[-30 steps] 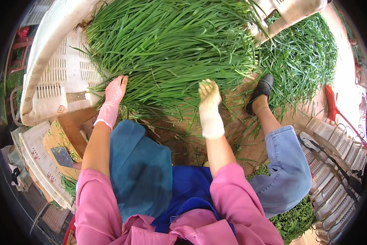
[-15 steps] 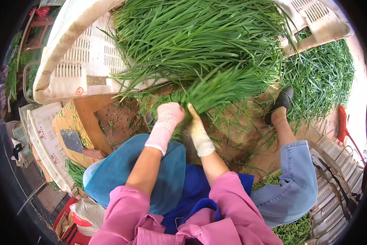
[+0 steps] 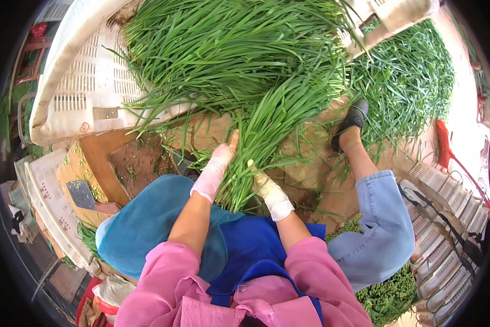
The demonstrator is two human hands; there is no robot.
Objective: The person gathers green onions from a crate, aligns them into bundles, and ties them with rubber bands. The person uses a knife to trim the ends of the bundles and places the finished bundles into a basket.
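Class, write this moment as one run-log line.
left hand: touching green bundle, left side; right hand: touching it, right side; bundle: stem ends toward blue apron; flat blade: on wooden board

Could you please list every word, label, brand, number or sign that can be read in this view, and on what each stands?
Nothing here can be quoted as readable text.
White crate at the far left: red markings, too small and blurred to read.
Large slatted crate: a small red mark, not legible.
Bunch of green leaves: no text visible.
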